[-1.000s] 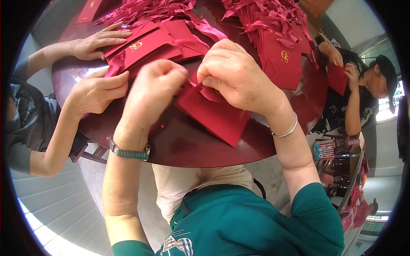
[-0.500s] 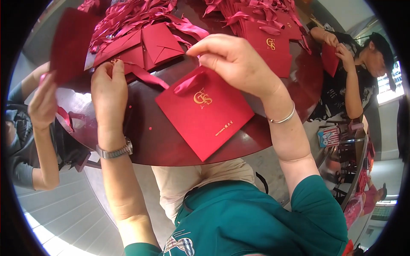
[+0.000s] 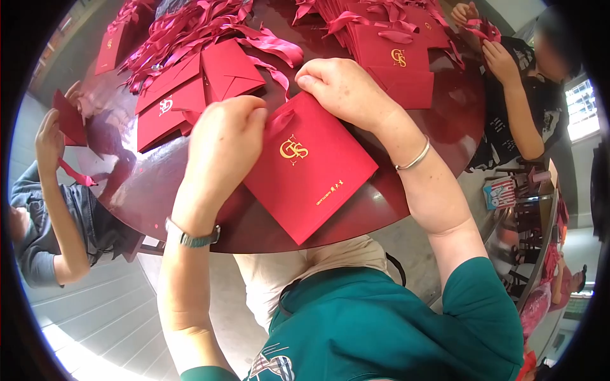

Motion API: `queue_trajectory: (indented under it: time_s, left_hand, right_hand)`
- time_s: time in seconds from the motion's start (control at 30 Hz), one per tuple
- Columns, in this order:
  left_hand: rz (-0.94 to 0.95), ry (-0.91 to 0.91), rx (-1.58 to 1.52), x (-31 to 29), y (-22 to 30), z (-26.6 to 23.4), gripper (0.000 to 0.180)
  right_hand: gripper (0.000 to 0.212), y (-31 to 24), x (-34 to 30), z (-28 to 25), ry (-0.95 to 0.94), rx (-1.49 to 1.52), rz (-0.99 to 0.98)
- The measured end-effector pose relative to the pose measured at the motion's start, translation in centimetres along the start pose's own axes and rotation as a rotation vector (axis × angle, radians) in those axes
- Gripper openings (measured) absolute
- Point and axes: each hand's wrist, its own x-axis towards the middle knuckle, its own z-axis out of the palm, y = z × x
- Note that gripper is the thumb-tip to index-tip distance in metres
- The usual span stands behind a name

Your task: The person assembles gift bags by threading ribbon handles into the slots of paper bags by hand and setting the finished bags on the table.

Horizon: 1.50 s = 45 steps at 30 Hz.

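Observation:
A red paper gift bag (image 3: 327,168) with gold marks lies at a slant near the table's front edge. My right hand (image 3: 348,92) is closed at its top corner, thumb and finger pinching there. At the bag's left top edge my left hand (image 3: 225,146) is closed, its fingertips together on a pink ribbon (image 3: 279,122). Some of that ribbon shows on both sides of the hand; what the fingertips cover is hidden. Just beyond my left hand lie several red bags (image 3: 171,105) with folded flaps.
A heap of pink ribbons (image 3: 197,41) covers the table's far left. More red bags (image 3: 397,57) are stacked at the far right. Co-workers on both sides handle a red bag (image 3: 70,119) and pink ribbon (image 3: 483,28). The dark round table (image 3: 248,236) curves before me.
My left hand has moved right, from the folded bags to the gift bag's top edge. My right hand stays at the bag's top. The left co-worker's bag has come down.

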Motion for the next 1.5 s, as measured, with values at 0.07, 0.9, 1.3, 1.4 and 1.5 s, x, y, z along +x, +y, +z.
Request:
queue_trajectory:
  time_s: [0.07,0.9,1.3,1.4,1.5]
  left_hand:
    - [-0.122,-0.098,-0.062,0.4,1.3,1.0,0.022]
    - [0.129,-0.071,-0.024,-4.1,5.4,2.8,0.011]
    - [-0.206,0.558,-1.063,-6.6,1.1,-9.9,0.007]
    - [-0.254,0.733,-1.302,-5.3,0.7,-11.0,0.017]
    - [-0.237,0.630,-1.366,-7.1,-1.3,-10.9,0.025]
  right_hand:
    - [0.028,-0.1,0.3,0.2,-0.075,0.334,0.186]
    - [0.030,-2.7,0.3,-0.4,-0.240,0.212,0.240]
    - [0.047,1.0,7.1,-0.6,-0.014,-0.197,0.118]
    - [0.036,0.5,7.7,0.9,-0.113,-0.248,0.204]
    - [0.027,-1.0,7.1,1.6,0.023,-0.266,0.204]
